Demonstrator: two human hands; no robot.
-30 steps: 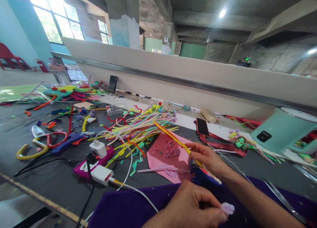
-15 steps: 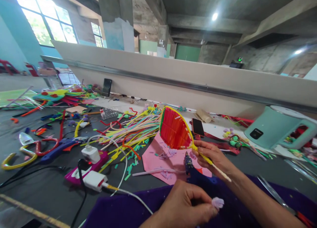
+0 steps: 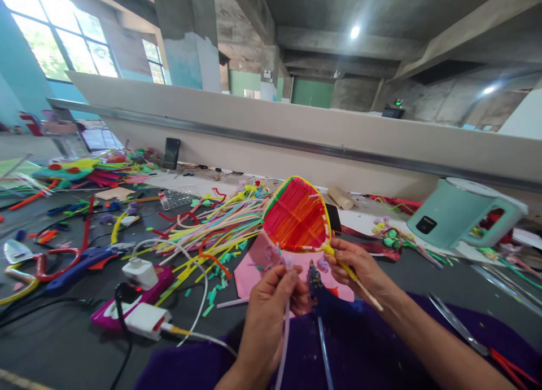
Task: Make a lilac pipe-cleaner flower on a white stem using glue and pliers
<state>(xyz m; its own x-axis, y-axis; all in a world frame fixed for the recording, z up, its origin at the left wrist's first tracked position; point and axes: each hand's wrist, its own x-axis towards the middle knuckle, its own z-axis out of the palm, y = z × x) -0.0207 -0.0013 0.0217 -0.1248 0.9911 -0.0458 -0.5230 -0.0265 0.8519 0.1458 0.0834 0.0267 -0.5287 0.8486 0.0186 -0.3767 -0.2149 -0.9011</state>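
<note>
My right hand (image 3: 355, 266) holds the yellow-wrapped handle of a fan-shaped piece (image 3: 298, 215), whose face is red and orange inside a yellow and green rim. It is upright above a pink sheet (image 3: 249, 271) with lilac bits on it. Lower and to the left, my left hand (image 3: 271, 305) pinches a small lilac piece (image 3: 288, 261) just below the fan's lower edge. A pale lilac strip (image 3: 284, 345) hangs down from beneath its fingers. Between my hands a dark blue glue gun (image 3: 330, 302) points its tip upward.
Bundled pipe cleaners (image 3: 228, 220) and a magenta power strip (image 3: 104, 315) with white chargers lie left. Pliers (image 3: 80, 266) rest farther left. A mint kettle (image 3: 449, 215) stands at right. Scissors (image 3: 461, 325) lie on purple cloth (image 3: 182, 364) near the right arm.
My left hand has moved up and left, close under the fan, and a long lilac strip now hangs at it. The fan has turned more face-on. The view has shifted to the right.
</note>
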